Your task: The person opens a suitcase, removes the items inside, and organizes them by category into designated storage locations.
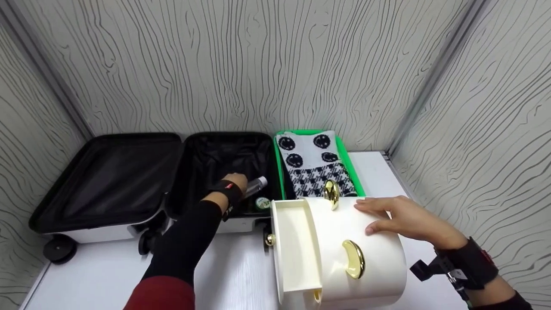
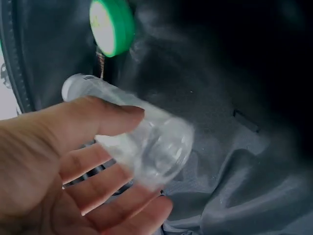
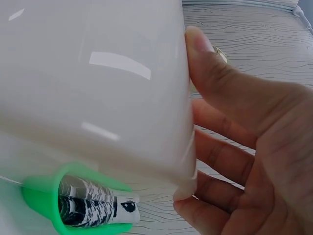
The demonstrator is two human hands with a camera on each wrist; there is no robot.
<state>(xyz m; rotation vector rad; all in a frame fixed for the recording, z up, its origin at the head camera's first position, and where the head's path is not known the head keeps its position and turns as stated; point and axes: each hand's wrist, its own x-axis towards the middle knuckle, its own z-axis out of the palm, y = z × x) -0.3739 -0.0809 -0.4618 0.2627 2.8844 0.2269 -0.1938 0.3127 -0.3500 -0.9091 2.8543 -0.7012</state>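
Inside the black-lined suitcase half (image 1: 215, 155), my left hand (image 1: 236, 181) holds a small clear bottle (image 1: 255, 187) with a white cap. The left wrist view shows the thumb lying over the bottle (image 2: 151, 142) and the fingers beneath it. Beside it in the case is a round green tin-like container (image 1: 262, 203) with a pale face. My right hand (image 1: 407, 217) rests with spread fingers on top of a white rounded drawer box (image 1: 379, 262) with gold handles. Its upper drawer (image 1: 297, 245) is pulled out, and no contents show in it.
The other suitcase half (image 1: 112, 181) lies open at the left, its black wheels (image 1: 59, 249) toward me. Behind the drawer box a green tray (image 1: 351, 168) holds patterned cloth items (image 1: 308, 148). Wood-grain panels (image 1: 241, 64) enclose the white table (image 1: 232, 271).
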